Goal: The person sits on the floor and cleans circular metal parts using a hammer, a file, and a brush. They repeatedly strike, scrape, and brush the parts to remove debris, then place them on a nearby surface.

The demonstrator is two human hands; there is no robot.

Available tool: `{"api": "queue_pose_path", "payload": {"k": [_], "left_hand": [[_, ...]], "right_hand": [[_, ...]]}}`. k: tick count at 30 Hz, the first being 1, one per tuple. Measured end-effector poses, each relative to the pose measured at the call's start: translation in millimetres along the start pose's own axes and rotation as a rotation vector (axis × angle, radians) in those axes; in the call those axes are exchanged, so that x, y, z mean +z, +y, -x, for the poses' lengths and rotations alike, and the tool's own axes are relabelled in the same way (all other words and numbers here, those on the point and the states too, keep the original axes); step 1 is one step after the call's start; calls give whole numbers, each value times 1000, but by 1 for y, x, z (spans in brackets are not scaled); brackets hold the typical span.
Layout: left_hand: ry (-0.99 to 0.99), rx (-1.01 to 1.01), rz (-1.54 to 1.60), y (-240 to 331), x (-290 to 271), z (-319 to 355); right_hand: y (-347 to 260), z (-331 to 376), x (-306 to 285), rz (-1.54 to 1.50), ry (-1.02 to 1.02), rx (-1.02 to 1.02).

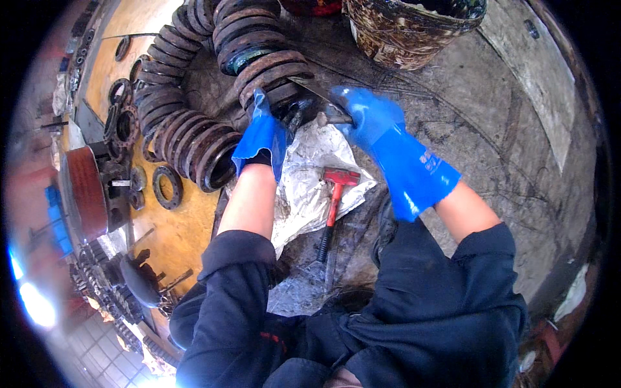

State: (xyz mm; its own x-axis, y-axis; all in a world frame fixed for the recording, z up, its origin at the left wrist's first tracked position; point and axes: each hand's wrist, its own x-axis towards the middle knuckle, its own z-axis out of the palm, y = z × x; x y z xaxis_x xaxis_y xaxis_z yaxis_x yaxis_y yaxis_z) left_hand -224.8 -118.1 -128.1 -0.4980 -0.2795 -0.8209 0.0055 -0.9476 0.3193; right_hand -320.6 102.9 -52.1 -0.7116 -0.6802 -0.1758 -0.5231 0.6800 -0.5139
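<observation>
My left hand (pixel 262 129), in a blue rubber glove, grips the near end of a row of dark metal rings (pixel 272 68); most of its fingers are hidden. My right hand (pixel 372 116), gloved alike and slightly blurred, is closed around a tool with a flat dark blade (pixel 312 86) that reaches left to the end ring. A short metal rod end (pixel 331 119) also juts from that grip; I cannot tell if it belongs to the same tool. Below my hands, a red hammer (pixel 336 187) with a black grip lies partly on a crumpled white sheet (pixel 304 165).
A second curved row of rings (pixel 174 129) lies to the left, beside loose flanged rings (pixel 167 187) on a yellowish board (pixel 171 233). A grimy bucket (pixel 414 39) stands at the far side. Dark stained sheeting (pixel 491 149) covers the floor at right.
</observation>
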Motion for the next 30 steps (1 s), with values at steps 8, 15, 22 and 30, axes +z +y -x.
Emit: {"api": "queue_pose_path", "payload": {"k": [8, 15, 22, 30], "left_hand": [[-2, -22, 6, -1, 1, -7], [-10, -65, 43, -2, 6, -19], [16, -103, 75, -9, 3, -22], [115, -77, 56, -32, -20, -23]], "right_hand": [[74, -14, 21, -906, 109, 343], [149, -38, 38, -560, 122, 473], [216, -39, 86, -588, 249, 383], [246, -48, 83, -122, 198, 409]]}}
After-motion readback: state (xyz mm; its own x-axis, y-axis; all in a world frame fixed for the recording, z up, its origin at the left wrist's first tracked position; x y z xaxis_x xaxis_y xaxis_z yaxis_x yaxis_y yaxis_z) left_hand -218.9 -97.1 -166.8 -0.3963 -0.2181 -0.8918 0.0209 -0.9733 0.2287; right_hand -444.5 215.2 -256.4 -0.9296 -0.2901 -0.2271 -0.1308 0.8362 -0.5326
